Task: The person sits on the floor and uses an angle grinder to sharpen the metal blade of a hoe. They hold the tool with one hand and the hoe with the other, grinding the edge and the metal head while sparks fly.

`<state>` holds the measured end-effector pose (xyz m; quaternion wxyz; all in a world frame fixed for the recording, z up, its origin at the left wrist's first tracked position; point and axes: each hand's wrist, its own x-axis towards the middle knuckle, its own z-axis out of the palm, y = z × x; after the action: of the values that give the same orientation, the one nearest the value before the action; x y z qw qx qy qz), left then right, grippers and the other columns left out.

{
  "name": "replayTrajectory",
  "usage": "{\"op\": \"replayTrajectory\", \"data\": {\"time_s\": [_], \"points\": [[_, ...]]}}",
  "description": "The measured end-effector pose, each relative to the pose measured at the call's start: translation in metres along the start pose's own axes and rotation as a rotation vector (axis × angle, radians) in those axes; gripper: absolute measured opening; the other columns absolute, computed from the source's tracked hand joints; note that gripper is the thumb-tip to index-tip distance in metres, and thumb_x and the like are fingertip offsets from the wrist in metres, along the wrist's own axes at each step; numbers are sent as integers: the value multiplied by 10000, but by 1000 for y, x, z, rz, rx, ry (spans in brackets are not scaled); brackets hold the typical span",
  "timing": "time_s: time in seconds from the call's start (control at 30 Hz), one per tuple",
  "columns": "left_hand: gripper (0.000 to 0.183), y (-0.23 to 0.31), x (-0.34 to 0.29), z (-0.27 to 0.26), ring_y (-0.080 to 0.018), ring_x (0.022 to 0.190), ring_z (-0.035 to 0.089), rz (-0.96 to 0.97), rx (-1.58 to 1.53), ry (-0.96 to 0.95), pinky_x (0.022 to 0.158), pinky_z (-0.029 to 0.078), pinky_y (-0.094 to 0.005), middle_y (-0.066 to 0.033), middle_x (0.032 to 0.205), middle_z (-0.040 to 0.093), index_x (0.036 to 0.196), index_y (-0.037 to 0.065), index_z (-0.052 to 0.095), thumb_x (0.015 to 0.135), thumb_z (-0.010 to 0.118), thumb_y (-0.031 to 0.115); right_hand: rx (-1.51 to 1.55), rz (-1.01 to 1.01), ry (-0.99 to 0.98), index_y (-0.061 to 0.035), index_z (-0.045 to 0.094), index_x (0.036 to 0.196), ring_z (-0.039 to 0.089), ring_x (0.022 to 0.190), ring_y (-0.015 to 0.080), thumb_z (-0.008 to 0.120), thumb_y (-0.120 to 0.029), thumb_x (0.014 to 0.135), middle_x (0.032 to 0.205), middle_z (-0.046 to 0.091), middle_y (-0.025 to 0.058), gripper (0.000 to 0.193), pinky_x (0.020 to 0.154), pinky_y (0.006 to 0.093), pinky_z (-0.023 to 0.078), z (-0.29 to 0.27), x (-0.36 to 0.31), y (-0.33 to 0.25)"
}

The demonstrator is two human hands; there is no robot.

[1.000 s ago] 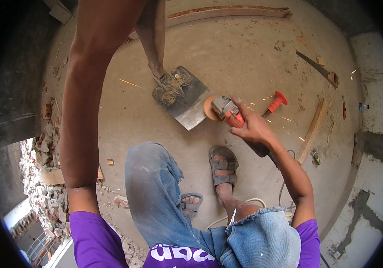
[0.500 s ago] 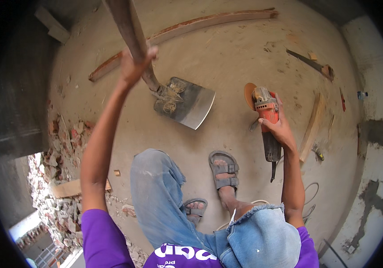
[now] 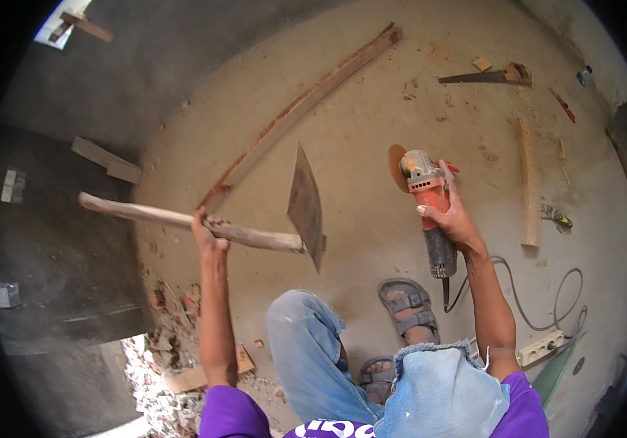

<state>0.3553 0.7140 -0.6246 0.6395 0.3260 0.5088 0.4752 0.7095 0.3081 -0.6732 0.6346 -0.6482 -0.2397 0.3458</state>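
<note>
My left hand (image 3: 211, 232) is wrapped round the wooden handle of a hoe (image 3: 142, 212). The handle lies nearly level, its free end pointing left. At its right end the broad metal blade (image 3: 303, 208) shows almost edge-on. My right hand (image 3: 457, 220) grips a red and black angle grinder (image 3: 430, 193) by its body, with the thin brown disc (image 3: 397, 168) facing left, apart from the hoe blade. A black cord (image 3: 448, 296) runs from the grinder's lower end. I cannot tell whether the disc is turning.
A long timber (image 3: 306, 109) lies across the floor ahead. Right of it are a handsaw (image 3: 485, 77), a red slim tool (image 3: 564, 106), a plank (image 3: 528, 182) and a yellow-black hand tool (image 3: 556, 216). A power strip (image 3: 541, 349) sits near my right elbow. Brick rubble (image 3: 163, 372) lies lower left.
My left hand has swung the hoe from steeply upright to nearly level, turning its blade edge-on. My right hand still holds the grinder. The view has turned leftward, showing more dark wall.
</note>
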Motion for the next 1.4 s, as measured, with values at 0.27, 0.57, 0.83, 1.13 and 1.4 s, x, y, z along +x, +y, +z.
{"op": "replayTrajectory", "data": {"time_s": [0.27, 0.57, 0.83, 1.13, 1.4], "points": [[248, -42, -45, 2, -127, 590, 525, -285, -141, 54, 647, 505, -353, 50, 613, 443, 767, 171, 498, 874, 714, 228, 34, -86, -121, -186, 111, 1659, 383, 1465, 401, 850, -372, 775, 1595, 351, 267, 1167, 1202, 487, 332, 37, 12, -41], [285, -54, -67, -6, -133, 574, 513, -281, -161, 28, 612, 479, -340, 45, 595, 462, 730, 169, 480, 887, 708, 240, -18, -116, -186, -166, 121, 1654, 415, 1448, 403, 846, -383, 774, 1567, 392, 279, 1160, 1194, 465, 343, 58, 26, -45], [292, -64, -68, -21, -138, 583, 519, -299, -128, -3, 650, 492, -341, 41, 593, 475, 726, 175, 482, 870, 729, 235, -44, -101, -215, -169, 139, 1655, 366, 1482, 372, 844, -396, 770, 1611, 335, 247, 1154, 1215, 464, 310, 59, 31, -36], [273, -76, -64, -30, -134, 578, 520, -321, -169, 24, 646, 493, -358, 52, 589, 470, 724, 178, 492, 861, 724, 221, -68, -102, -237, -171, 153, 1654, 355, 1491, 383, 844, -403, 765, 1601, 356, 255, 1149, 1221, 464, 297, 60, 34, -32], [235, -77, -70, -28, -134, 578, 512, -304, -152, 16, 647, 483, -359, 56, 604, 464, 766, 183, 509, 864, 720, 219, -49, -85, -256, -180, 168, 1653, 372, 1480, 390, 848, -406, 760, 1587, 375, 263, 1146, 1211, 463, 310, 59, 35, -29]]}}
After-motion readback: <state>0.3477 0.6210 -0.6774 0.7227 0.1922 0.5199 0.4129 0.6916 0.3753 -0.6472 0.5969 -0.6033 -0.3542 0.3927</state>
